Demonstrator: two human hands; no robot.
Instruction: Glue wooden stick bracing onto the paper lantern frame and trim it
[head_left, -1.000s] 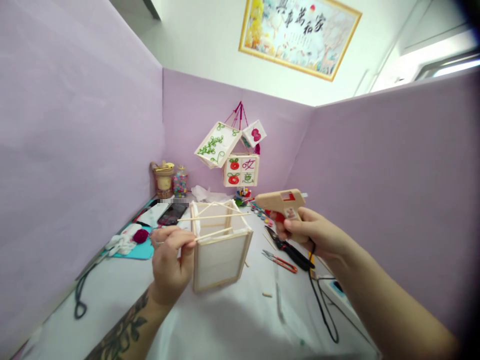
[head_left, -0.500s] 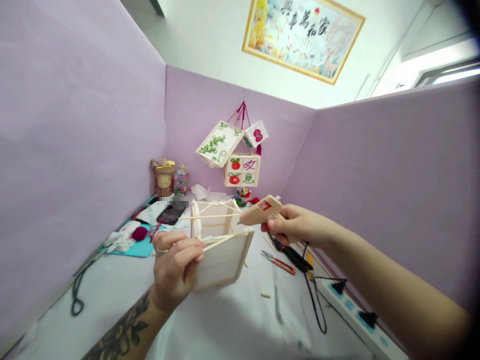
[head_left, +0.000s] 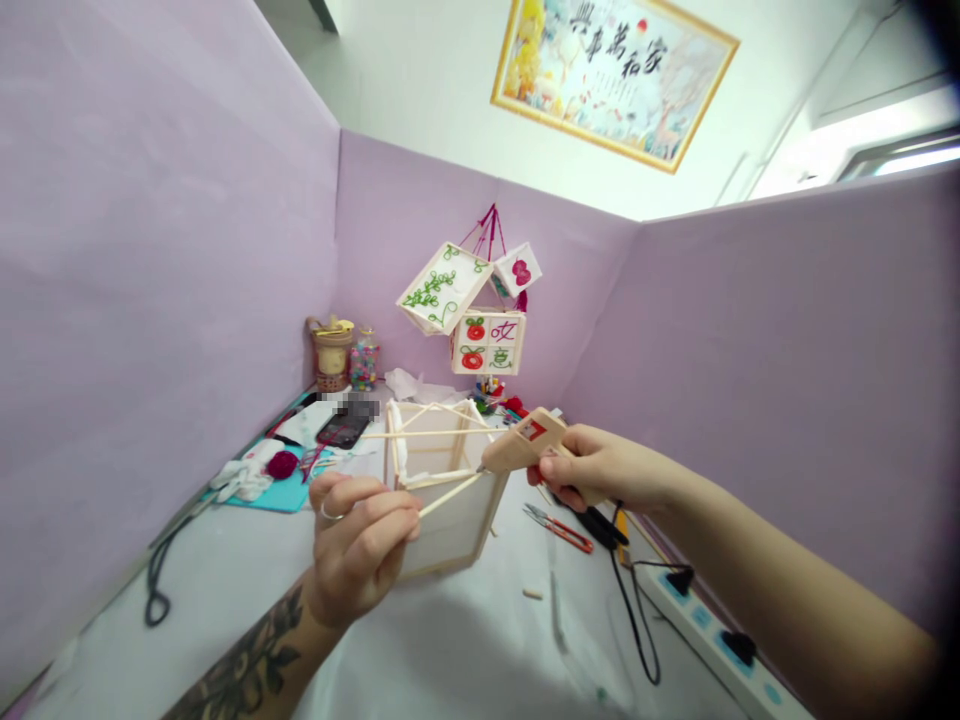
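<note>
1. The right hand now has the nozzle of a pale tan plastic glue gun down at the stick's far tip; a second ago the gun was raised well clear to the right. Both hands thus meet at one spot, though whether nozzle and wood touch is too fine to tell.
2. The left hand pinches the near end of a thin, straight, pale wooden stick, thumb and fingers closed on it. A second ago the stick lay along the box's near top edge; now it slants up to the right in front of it.
3. The right grip is wrapped around the gun's handle; whether the trigger is pressed cannot be told.
4. Just beyond the left grip, and left of the gun, stands an open-topped wooden-framed box with white panels. The panels look thin, flat and translucent; ragged white material edges the rim. Whether the left hand touches it is unclear.
5. Across the box's top, beyond the left grip, lies another slim wooden stick, smooth and round-looking.
6. Below the right grip lie small orange-handled metal snips, slender and pointed, near a looping black cord.
</note>
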